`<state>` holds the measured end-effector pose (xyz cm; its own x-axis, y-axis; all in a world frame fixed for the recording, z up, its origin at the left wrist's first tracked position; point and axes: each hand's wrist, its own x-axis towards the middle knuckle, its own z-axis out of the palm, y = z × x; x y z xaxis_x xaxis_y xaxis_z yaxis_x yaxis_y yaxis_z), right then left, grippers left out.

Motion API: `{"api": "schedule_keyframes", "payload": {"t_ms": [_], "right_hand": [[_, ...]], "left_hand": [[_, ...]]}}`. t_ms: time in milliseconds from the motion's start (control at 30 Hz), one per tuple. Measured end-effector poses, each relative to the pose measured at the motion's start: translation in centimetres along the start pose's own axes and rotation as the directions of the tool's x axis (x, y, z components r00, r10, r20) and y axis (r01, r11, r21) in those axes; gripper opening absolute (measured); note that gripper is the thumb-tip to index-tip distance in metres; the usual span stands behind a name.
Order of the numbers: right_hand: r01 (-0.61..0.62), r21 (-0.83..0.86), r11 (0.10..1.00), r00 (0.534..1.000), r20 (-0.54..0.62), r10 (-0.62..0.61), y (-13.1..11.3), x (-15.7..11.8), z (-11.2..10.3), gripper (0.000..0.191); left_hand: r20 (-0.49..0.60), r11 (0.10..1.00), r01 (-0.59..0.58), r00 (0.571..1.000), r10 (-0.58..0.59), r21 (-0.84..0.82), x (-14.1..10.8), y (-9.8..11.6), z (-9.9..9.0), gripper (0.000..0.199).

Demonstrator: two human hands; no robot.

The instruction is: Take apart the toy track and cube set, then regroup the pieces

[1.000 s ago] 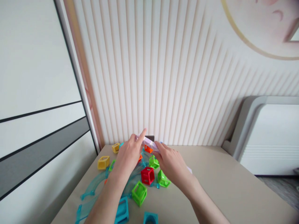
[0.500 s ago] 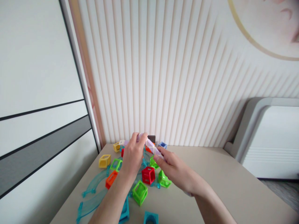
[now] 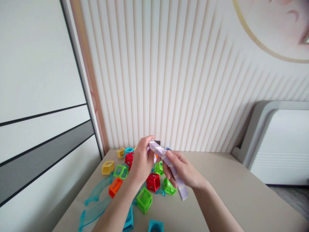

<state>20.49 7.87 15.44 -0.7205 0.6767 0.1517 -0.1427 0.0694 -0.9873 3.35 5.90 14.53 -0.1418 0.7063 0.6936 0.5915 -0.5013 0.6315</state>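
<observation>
Both hands hold a lilac-and-white twist snake puzzle above the table. My left hand is closed round its upper end, and part of the puzzle is hidden behind those fingers. My right hand pinches the middle stretch, thumb on top and fingers beneath. From there the segmented strip slants down to the right, its free end below the right hand. Under the hands sit a red cube frame and a green cube frame.
Several coloured cube frames lie about the table, including a yellow one and an orange one. Translucent blue track pieces curve at the left. A ribbed wall rises behind; a white cabinet stands left.
The puzzle has been turned: a long section now hangs down past my right hand, and the end that stuck out left of my left hand no longer shows there. My right hand's grip has shifted.
</observation>
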Motion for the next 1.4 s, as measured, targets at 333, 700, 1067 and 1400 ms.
{"api": "schedule_keyframes", "payload": {"t_ms": [333,700,1067,1400], "right_hand": [[0.059,-0.185,0.981,0.898,-0.420,-0.133,0.2,0.9,0.7,0.059],[-0.064,0.480,0.875,0.950,-0.239,0.200,0.4,1.7,0.9,0.056],[0.127,-0.133,0.983,0.826,-0.535,-0.179,1.0,1.6,1.1,0.051],[-0.195,0.196,0.961,0.926,-0.287,0.247,0.9,1.0,-0.2,0.053]], "left_hand": [[0.091,0.998,0.068,0.994,-0.067,-0.009,0.1,0.7,-1.8,0.044],[0.031,0.991,-0.025,0.999,0.030,-0.130,-0.8,1.8,-0.1,0.039],[0.287,0.815,0.375,0.920,-0.268,-0.442,0.8,0.1,-2.0,0.049],[0.199,0.991,-0.088,0.978,0.067,0.096,1.0,-0.4,-2.2,0.012]]}}
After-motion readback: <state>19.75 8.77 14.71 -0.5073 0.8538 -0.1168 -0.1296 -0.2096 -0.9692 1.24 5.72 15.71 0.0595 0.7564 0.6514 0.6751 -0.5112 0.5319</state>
